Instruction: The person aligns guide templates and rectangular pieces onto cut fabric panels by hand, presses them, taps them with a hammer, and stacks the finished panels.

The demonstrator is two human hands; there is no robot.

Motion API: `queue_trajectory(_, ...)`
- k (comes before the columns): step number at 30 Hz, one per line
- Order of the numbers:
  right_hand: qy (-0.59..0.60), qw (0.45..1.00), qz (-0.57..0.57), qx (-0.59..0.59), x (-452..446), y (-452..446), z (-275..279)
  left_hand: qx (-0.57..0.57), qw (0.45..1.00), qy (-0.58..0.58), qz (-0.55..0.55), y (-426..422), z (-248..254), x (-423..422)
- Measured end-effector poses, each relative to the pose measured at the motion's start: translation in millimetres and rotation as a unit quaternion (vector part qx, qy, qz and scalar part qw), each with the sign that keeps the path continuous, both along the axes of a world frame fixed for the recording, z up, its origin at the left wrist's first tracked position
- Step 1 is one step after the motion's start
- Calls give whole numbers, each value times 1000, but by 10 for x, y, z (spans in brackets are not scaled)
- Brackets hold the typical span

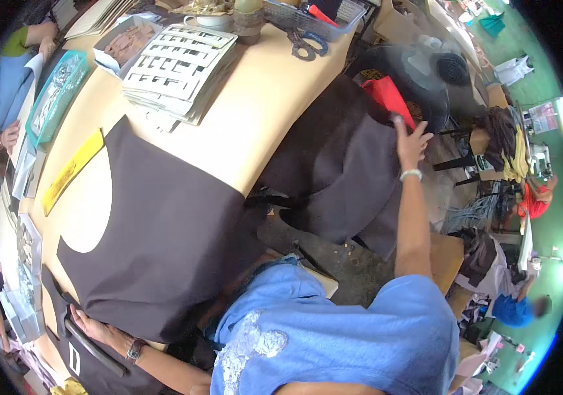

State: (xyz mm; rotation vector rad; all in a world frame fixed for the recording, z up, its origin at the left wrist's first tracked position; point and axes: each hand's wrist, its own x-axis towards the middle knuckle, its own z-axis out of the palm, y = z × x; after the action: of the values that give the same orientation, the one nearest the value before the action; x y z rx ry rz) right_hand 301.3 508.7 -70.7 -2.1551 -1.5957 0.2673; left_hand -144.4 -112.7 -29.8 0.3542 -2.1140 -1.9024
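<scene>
A dark cut fabric piece (163, 224) with a curved neckline lies over the table and hangs off its near edge. My left hand (94, 329), with a watch on its wrist, rests at the lower edge of this piece, fingers stretched out. Beside it lies a dark bar-like object (94, 349) on more dark fabric (77, 368) with a small white rectangle. My right hand (413, 141) is reached out to the right, fingers spread, by a second stack of dark fabric (341, 164) and a red cloth (390, 99). Whether it touches either one is hard to tell.
On the table (248, 105) are a stack of printed cards (176, 69), a yellow strip (74, 171), scissors (304, 46), a teal tray (57, 95) and a box of brown pieces (127, 46). A black fan-like machine (420, 72) stands right. Other people work around.
</scene>
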Motion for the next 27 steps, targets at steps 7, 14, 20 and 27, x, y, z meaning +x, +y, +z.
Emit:
queue_trajectory(7,-144,976,160,-22,-193,-629,-889,-9,1000,8,2,-14,-5,7)
queue_trajectory(14,-62,991,113,19,-179,20,-432,-33,999,19,-7,84,34,101)
queue_trajectory(20,371,886,-190,203,-37,1002,-730,-37,999,23,-14,-7,-23,65)
queue_trajectory(27,60,990,92,92,-583,16,-371,-53,998,38,-26,-72,-70,26)
